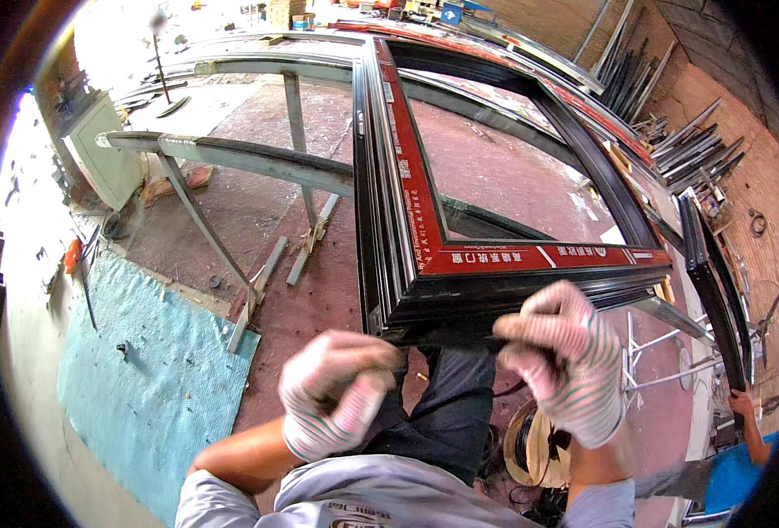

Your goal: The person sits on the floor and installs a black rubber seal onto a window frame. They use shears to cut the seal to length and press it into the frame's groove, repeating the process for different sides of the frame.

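In front of me a black window frame (530, 286) with red protective film on its face lies across metal supports. My left hand (337, 387), in a white glove with red and green stripes, is closed near the frame's near-left corner, its fingertips pinched together. My right hand (570, 361), gloved alike, is curled closed at the near edge of the frame. A dark band shows between the two hands but merges with the black frame. What the fingers hold, if anything, is too small and dark to tell.
Steel trestle rails (240, 151) run off to the left. A blue mat (152, 352) lies on the floor at left. By my legs sits a reel of black cord (530, 444). At right, another person (746, 449) holds a black profile (715, 282). Metal bars (636, 79) lean behind.
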